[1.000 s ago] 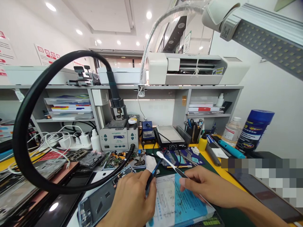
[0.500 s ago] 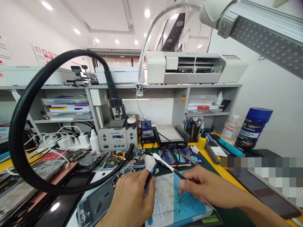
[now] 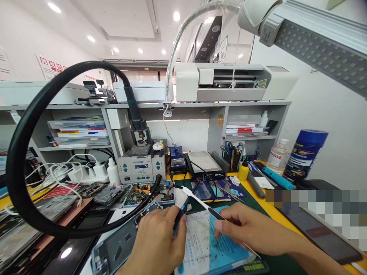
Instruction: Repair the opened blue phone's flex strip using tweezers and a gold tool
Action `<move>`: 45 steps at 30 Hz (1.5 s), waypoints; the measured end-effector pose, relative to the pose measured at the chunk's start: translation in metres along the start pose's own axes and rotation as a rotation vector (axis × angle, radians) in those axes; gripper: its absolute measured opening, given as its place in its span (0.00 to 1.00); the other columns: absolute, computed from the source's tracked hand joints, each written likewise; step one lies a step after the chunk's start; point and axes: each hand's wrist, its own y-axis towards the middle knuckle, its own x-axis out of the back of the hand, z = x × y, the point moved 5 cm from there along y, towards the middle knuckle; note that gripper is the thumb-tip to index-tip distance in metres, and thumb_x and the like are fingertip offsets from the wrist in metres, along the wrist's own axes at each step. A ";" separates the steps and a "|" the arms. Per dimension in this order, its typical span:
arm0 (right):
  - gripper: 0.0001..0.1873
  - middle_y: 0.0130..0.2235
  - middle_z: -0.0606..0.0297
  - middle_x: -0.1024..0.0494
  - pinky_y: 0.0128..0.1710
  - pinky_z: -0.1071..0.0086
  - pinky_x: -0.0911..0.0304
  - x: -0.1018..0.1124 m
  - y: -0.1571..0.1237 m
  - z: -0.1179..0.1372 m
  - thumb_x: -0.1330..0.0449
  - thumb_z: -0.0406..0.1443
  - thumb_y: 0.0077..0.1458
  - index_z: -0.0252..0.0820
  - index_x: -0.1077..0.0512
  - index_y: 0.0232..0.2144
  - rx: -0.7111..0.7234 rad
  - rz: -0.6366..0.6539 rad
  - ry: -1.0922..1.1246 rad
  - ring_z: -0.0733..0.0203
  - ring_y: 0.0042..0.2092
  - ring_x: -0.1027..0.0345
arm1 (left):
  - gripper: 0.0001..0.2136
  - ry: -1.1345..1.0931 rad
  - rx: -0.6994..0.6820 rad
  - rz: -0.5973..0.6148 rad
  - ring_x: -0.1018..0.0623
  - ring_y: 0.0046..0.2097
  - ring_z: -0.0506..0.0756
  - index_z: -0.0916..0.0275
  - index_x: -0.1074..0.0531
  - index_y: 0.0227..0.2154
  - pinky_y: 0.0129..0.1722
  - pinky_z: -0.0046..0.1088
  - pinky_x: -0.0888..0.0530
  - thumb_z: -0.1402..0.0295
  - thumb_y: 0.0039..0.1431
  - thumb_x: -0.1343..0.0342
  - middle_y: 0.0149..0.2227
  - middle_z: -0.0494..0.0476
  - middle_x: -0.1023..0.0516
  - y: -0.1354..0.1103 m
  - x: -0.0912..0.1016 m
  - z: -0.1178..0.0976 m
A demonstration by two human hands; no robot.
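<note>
Our left hand [image 3: 160, 238] pinches a blue tool [image 3: 181, 212], our right hand [image 3: 243, 227] a brush [image 3: 200, 203], its head shifted leftward, ahead of our left hand: work seems ongoing.

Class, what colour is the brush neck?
The brush neck is white, showing best in the head view.

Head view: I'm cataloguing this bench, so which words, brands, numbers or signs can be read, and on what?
Wall sign: seems to begin "回收"; the rest is too blurred.
Spray can and clear bottle: labels too blurred.
Grey machine: print too small.
White machine: sticker too small.
Blue-and-white sheet: print too small.
</note>
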 end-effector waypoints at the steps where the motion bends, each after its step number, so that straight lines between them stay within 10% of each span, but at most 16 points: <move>1: 0.27 0.18 0.76 0.41 0.20 0.76 0.47 0.001 0.001 -0.001 0.48 0.55 0.66 0.38 0.26 0.33 -0.013 -0.023 -0.006 0.68 0.20 0.46 | 0.11 0.002 -0.002 0.001 0.26 0.23 0.55 0.57 0.36 0.25 0.24 0.31 0.40 0.70 0.66 0.51 0.20 0.49 0.30 0.000 0.000 0.000; 23: 0.25 0.20 0.74 0.42 0.19 0.76 0.52 0.003 0.005 -0.007 0.49 0.52 0.67 0.39 0.29 0.32 -0.038 -0.128 -0.091 0.67 0.22 0.47 | 0.12 -0.006 -0.008 0.010 0.27 0.23 0.56 0.56 0.37 0.25 0.24 0.32 0.39 0.69 0.67 0.51 0.20 0.48 0.30 0.000 -0.001 0.000; 31: 0.25 0.20 0.75 0.41 0.20 0.74 0.52 -0.004 -0.002 0.004 0.47 0.54 0.66 0.39 0.30 0.32 0.009 0.020 -0.041 0.67 0.22 0.47 | 0.12 -0.023 0.000 0.013 0.27 0.23 0.56 0.56 0.37 0.26 0.23 0.31 0.40 0.69 0.67 0.51 0.20 0.49 0.30 -0.001 -0.002 0.001; 39: 0.25 0.24 0.74 0.47 0.23 0.72 0.56 0.005 0.006 -0.005 0.49 0.52 0.67 0.43 0.41 0.24 0.041 -0.181 -0.216 0.66 0.26 0.53 | 0.12 -0.014 -0.011 0.016 0.27 0.22 0.56 0.56 0.38 0.25 0.23 0.31 0.39 0.69 0.67 0.52 0.20 0.48 0.30 0.001 0.001 0.000; 45: 0.25 0.20 0.75 0.44 0.21 0.72 0.56 -0.004 -0.001 0.004 0.47 0.52 0.66 0.44 0.44 0.23 0.040 0.015 -0.079 0.68 0.23 0.50 | 0.11 0.001 -0.017 0.007 0.25 0.24 0.56 0.56 0.37 0.26 0.24 0.30 0.38 0.69 0.66 0.51 0.21 0.50 0.28 -0.001 0.000 0.000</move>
